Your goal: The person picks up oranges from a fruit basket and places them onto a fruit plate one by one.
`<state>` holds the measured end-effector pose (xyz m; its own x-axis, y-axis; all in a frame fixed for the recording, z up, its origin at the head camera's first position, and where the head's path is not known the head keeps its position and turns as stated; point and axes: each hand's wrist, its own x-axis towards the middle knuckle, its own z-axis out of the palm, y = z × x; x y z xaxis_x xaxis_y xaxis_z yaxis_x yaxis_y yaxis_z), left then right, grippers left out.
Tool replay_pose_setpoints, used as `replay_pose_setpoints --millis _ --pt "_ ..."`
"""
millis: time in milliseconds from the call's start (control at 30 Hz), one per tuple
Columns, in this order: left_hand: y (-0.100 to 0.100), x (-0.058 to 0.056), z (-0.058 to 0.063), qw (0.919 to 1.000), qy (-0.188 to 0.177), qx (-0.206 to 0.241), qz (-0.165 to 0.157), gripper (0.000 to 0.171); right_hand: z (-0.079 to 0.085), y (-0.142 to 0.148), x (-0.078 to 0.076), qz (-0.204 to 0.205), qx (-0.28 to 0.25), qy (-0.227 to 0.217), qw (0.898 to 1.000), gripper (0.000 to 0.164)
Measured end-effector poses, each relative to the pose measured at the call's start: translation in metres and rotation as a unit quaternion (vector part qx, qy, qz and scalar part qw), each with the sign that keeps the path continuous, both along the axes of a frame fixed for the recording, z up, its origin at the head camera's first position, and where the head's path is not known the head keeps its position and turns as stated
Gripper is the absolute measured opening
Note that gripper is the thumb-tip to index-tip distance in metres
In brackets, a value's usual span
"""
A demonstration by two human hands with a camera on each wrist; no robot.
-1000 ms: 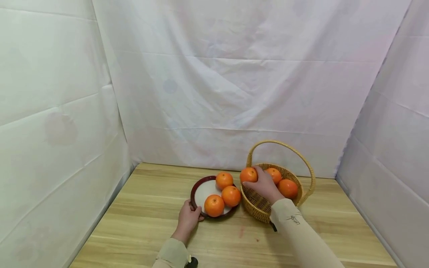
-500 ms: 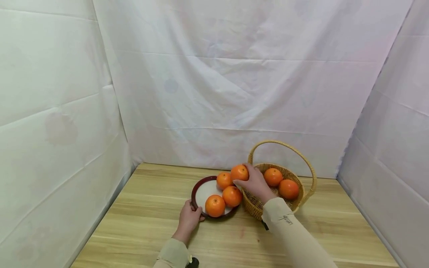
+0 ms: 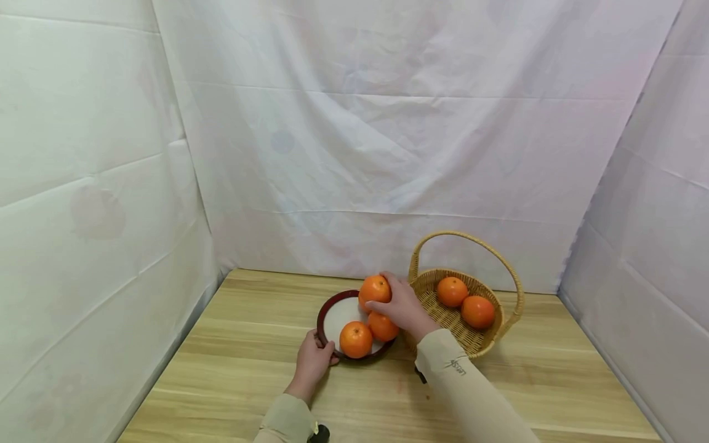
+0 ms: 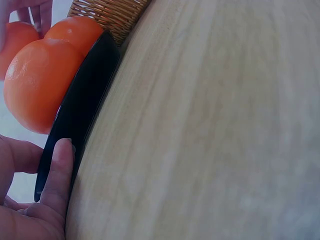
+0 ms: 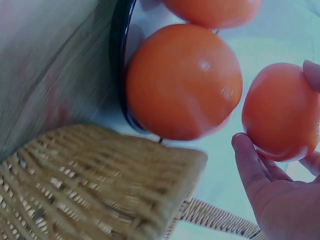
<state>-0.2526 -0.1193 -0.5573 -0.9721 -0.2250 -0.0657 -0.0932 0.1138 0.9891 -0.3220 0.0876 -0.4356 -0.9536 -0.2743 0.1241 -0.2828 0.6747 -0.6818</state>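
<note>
My right hand [image 3: 407, 311] grips an orange [image 3: 375, 289] above the back of a round plate [image 3: 336, 320] with a white inside and dark red rim. In the right wrist view the fingers and thumb curl round this orange [image 5: 281, 112], apart from another orange [image 5: 182, 82] at the plate's edge. Two oranges show plainly on the plate, a front orange [image 3: 356, 339] and one beside it [image 3: 381, 327]; a third behind is mostly hidden by the held one. My left hand [image 3: 313, 358] pinches the plate's near left rim, thumb above and a finger against the outside.
Right of the plate stands a wicker basket [image 3: 443, 317] with a tall arched handle [image 3: 512, 277]. Inside it lie a rear orange [image 3: 452, 291] and a front orange [image 3: 478, 312]. White cloth [image 3: 354, 154] hangs behind and at both sides of the wooden table [image 3: 249, 344].
My right hand has carried an orange leftward out of the basket and over the back of the plate. The left hand and the plate have stayed in place.
</note>
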Motion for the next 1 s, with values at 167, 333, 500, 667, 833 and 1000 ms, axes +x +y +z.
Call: replay_pose_setpoints --millis 167,333,500,667,833,1000 --pt "0.001 0.001 0.003 1.0 -0.003 -0.001 0.0 0.05 0.0 -0.01 0.003 0.003 0.011 -0.004 1.0 0.082" --pt "0.002 0.002 0.005 1.0 -0.008 -0.003 0.005 0.049 -0.002 -0.022 0.008 0.015 0.014 -0.009 1.0 0.079" --pt "0.002 0.002 0.005 1.0 -0.005 -0.004 0.003 0.05 -0.005 -0.031 0.01 0.036 0.02 -0.003 0.999 0.078" --pt "0.001 0.003 0.004 1.0 -0.008 -0.002 -0.002 0.049 -0.006 -0.037 0.013 0.045 0.027 0.0 0.999 0.078" --pt "0.0 0.003 0.005 1.0 -0.007 -0.002 -0.003 0.05 -0.007 -0.044 0.018 0.046 0.037 -0.004 0.998 0.08" --pt "0.0 0.004 0.006 1.0 -0.008 0.0 -0.005 0.049 -0.009 -0.05 0.021 0.051 0.051 -0.004 0.997 0.08"
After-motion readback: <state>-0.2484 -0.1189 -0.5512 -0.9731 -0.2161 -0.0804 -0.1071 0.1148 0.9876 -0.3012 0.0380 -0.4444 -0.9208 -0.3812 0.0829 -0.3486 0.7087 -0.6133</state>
